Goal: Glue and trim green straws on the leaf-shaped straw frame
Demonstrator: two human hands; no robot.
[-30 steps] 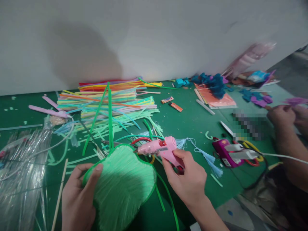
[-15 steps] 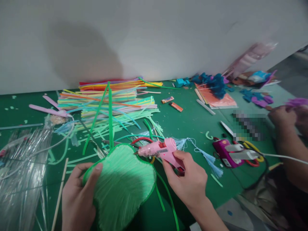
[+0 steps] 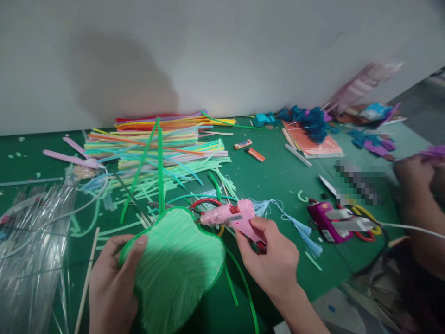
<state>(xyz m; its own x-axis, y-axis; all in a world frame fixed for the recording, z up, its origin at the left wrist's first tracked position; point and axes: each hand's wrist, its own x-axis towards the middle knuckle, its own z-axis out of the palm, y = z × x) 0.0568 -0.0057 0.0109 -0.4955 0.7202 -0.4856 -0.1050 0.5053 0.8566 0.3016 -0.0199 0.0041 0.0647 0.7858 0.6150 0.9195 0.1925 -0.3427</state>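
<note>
Your left hand (image 3: 114,285) pinches the green panel (image 3: 181,264) in front of you and your right hand (image 3: 274,255) grips the pink glue gun (image 3: 227,214), tip by the panel's upper edge, seemingly for gluing, which calls for steady aim there.

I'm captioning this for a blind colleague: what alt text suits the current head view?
A left hand holds a wavy-edged green piece while the right hand points a pink glue gun at its upper edge. Beyond them, colourful pipe cleaners lie on a green table; blue tassels and a co-worker's hand are to the right.
</note>
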